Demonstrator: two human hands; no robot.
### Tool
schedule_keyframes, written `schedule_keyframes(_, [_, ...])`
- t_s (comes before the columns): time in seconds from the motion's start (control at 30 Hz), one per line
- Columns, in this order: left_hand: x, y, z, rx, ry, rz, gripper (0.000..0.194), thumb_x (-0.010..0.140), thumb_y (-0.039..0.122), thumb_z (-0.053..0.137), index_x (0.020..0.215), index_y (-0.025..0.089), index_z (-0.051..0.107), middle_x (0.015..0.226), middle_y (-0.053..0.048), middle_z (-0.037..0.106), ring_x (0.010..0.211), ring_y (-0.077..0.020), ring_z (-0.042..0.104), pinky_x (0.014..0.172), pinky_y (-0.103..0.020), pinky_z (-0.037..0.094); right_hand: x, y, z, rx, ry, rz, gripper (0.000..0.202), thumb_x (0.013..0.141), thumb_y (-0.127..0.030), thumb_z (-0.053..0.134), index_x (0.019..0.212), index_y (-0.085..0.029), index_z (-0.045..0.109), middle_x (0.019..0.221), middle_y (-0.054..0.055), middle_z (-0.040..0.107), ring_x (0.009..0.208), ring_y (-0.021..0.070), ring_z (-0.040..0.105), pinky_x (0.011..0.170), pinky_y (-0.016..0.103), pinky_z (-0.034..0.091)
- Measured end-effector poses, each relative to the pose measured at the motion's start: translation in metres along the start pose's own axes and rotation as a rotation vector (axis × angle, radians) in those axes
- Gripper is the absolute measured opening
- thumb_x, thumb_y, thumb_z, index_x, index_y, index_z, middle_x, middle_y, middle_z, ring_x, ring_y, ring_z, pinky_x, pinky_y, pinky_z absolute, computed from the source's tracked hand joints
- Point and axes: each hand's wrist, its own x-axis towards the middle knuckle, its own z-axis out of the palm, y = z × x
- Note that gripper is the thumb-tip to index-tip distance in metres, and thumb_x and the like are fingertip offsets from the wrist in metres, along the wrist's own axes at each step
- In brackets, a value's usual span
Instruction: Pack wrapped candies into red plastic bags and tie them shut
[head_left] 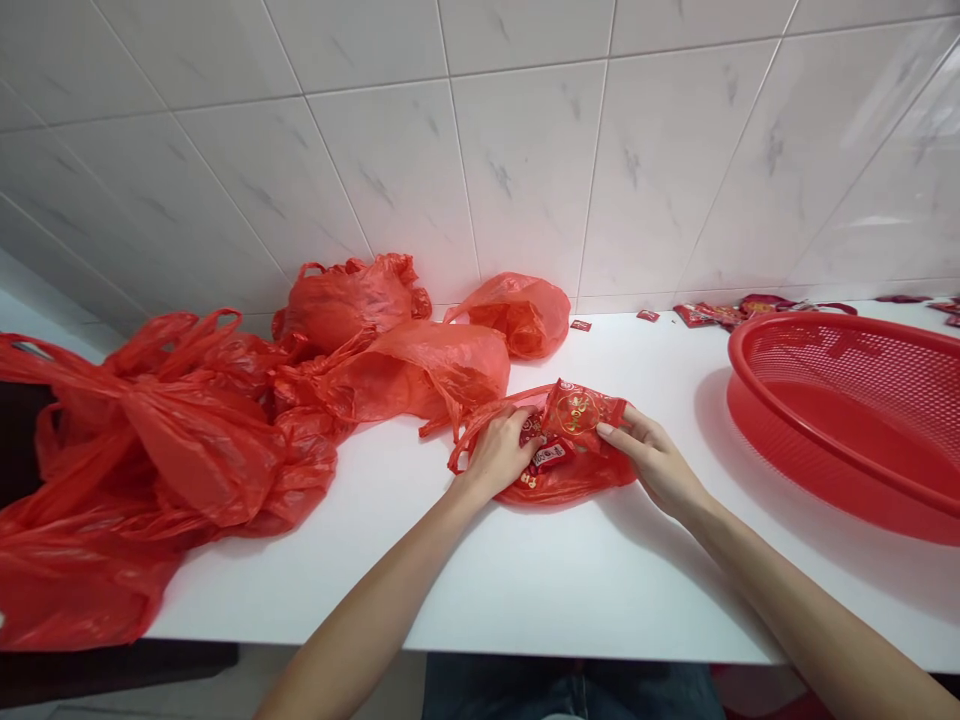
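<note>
White tabletop (pixel 540 590), marbled tile wall (pixel 525 160) far. Right hand (pixel 656 460) pinches red packet (pixel 581 412); can't tell grip of left hand (pixel 496 450).

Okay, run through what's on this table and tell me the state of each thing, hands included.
Left hand: at the bag's mouth, grip unclear
Right hand: pinching the large packet
Large packet: gold print showing, seal unclear
Bag: open, packets showing
Basket: upright, open-topped
Bags at left: heaped, crumpled
Packets by the wall: lying loose
</note>
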Motion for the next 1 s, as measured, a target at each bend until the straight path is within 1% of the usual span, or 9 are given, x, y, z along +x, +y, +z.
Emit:
schedule_keyframes(0.13, [0.001, -0.001, -0.001, -0.065, 0.048, 0.001, 0.015, 0.089, 0.019, 0.057, 0.097, 0.019, 0.070, 0.098, -0.007, 0.076, 0.093, -0.0247, 0.069, 0.087, -0.036, 0.053, 0.001, 0.003, -0.001, -0.033, 0.033, -0.002, 0.038, 0.082, -0.051, 0.076, 0.110, -0.026, 0.069, 0.114, 0.006, 0.076, 0.105, 0.0294, 0.071, 0.091, 0.044, 0.059])
schedule_keyframes(0.23, [0.002, -0.003, -0.008, -0.134, 0.119, -0.029, 0.026, 0.094, 0.032, 0.050, 0.074, 0.020, 0.061, 0.073, -0.002, 0.067, 0.071, -0.0186, 0.061, 0.071, -0.029, 0.048, 0.001, 0.003, -0.002, -0.021, 0.128, -0.023, 0.040, 0.082, -0.053, 0.076, 0.111, -0.027, 0.066, 0.119, 0.006, 0.075, 0.107, 0.0302, 0.071, 0.093, 0.045, 0.058])
schedule_keyframes(0.33, [0.002, -0.004, -0.017, -0.304, 0.184, -0.055, 0.033, 0.093, 0.044, 0.050, 0.072, 0.020, 0.055, 0.071, 0.000, 0.061, 0.070, -0.0164, 0.056, 0.068, -0.027, 0.044, 0.001, 0.004, -0.005, 0.018, 0.220, -0.026, 0.044, 0.082, -0.055, 0.074, 0.115, -0.029, 0.062, 0.123, 0.007, 0.072, 0.103, 0.0312, 0.073, 0.086, 0.046, 0.060])
schedule_keyframes(0.47, [0.002, -0.002, -0.027, -0.559, 0.147, -0.100, 0.036, 0.089, 0.053, 0.054, 0.075, 0.020, 0.054, 0.074, 0.000, 0.060, 0.074, -0.0166, 0.056, 0.071, -0.027, 0.046, 0.003, 0.009, -0.007, -0.076, 0.244, -0.091, 0.040, 0.086, -0.057, 0.069, 0.113, -0.029, 0.061, 0.122, 0.007, 0.072, 0.106, 0.0313, 0.070, 0.088, 0.047, 0.059])
schedule_keyframes(0.6, [0.000, 0.003, -0.033, -0.658, 0.122, -0.106, 0.034, 0.086, 0.050, 0.059, 0.072, 0.019, 0.053, 0.069, 0.002, 0.055, 0.067, -0.0143, 0.051, 0.066, -0.026, 0.044, 0.004, 0.014, -0.005, -0.254, 0.171, -0.194, 0.035, 0.092, -0.057, 0.062, 0.111, -0.028, 0.063, 0.115, 0.006, 0.072, 0.108, 0.0291, 0.066, 0.093, 0.046, 0.056])
schedule_keyframes(0.73, [-0.002, 0.005, -0.036, -0.637, 0.017, -0.114, 0.036, 0.084, 0.044, 0.058, 0.060, 0.020, 0.046, 0.060, 0.003, 0.050, 0.060, -0.0130, 0.048, 0.059, -0.026, 0.041, 0.005, 0.019, -0.004, -0.476, -0.022, -0.201, 0.032, 0.097, -0.052, 0.052, 0.115, -0.028, 0.063, 0.115, 0.007, 0.071, 0.106, 0.0301, 0.066, 0.095, 0.049, 0.054])
schedule_keyframes(0.8, [-0.004, 0.005, -0.035, -0.516, -0.038, -0.115, 0.033, 0.085, 0.042, 0.057, 0.061, 0.020, 0.053, 0.063, 0.001, 0.060, 0.064, -0.0160, 0.056, 0.064, -0.029, 0.046, 0.005, 0.023, -0.006, -0.668, -0.074, -0.189, 0.033, 0.095, -0.047, 0.055, 0.119, -0.026, 0.063, 0.122, 0.010, 0.069, 0.115, 0.0340, 0.063, 0.101, 0.055, 0.050])
schedule_keyframes(0.9, [-0.006, 0.004, -0.033, -0.292, 0.004, -0.089, 0.020, 0.087, 0.033, 0.056, 0.085, 0.020, 0.072, 0.093, -0.004, 0.077, 0.093, -0.0233, 0.069, 0.088, -0.036, 0.053, 0.005, 0.028, -0.013, -0.932, -0.049, -0.168, 0.047, 0.088, -0.040, 0.064, 0.131, -0.023, 0.060, 0.140, 0.016, 0.060, 0.133, 0.0410, 0.051, 0.109, 0.063, 0.041])
schedule_keyframes(1.0, [-0.009, 0.004, -0.034, -0.182, 0.000, -0.076, 0.025, 0.088, 0.026, 0.057, 0.106, 0.021, 0.073, 0.113, -0.006, 0.077, 0.110, -0.0250, 0.069, 0.102, -0.040, 0.052, 0.006, 0.029, -0.019, -1.062, -0.069, -0.167, 0.048, 0.088, -0.038, 0.063, 0.134, -0.023, 0.059, 0.139, 0.017, 0.060, 0.132, 0.0416, 0.053, 0.105, 0.062, 0.046])
